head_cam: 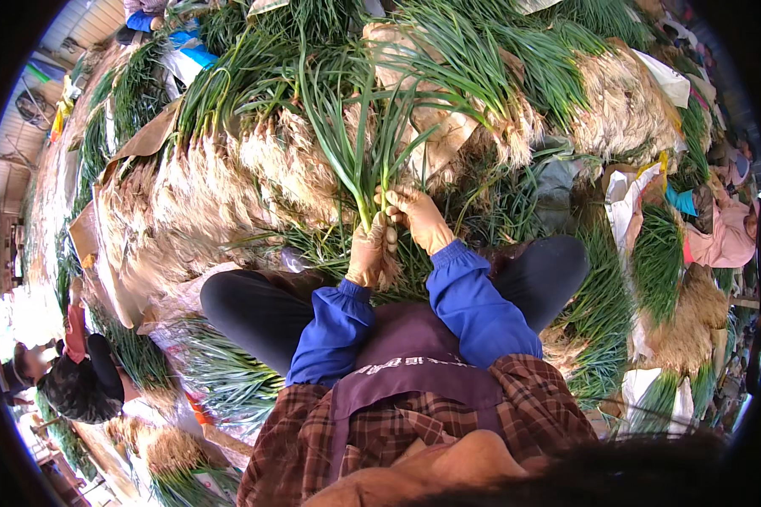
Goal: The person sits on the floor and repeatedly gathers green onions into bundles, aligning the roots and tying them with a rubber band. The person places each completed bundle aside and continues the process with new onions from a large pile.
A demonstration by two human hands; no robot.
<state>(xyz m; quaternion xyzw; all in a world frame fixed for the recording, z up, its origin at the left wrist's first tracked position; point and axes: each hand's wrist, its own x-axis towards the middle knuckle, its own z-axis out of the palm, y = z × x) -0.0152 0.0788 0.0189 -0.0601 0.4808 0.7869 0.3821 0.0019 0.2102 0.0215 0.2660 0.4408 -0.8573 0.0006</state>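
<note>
My left hand (366, 250), in a tan glove, grips a small bunch of green allium plants (359, 174) by their white lower stems. The leaves fan upward, while the pale roots (390, 269) hang below the hand. Close by on the right, my gloved right hand (418, 217) pinches the stem of one plant (387, 171) between thumb and fingers. Both hands are nearly touching above my lap. Loose green leaves (317, 247) lie beneath them, and part of the stems is hidden by the gloves.
Beyond my hands lies a long heap of plants with pale roots (196, 190). A rooted bunch (507, 120) rests on brown sacking (431, 142) at the upper right. More plants (228, 374) flank my crossed legs. Other people sit at left (85, 380) and right (726, 231).
</note>
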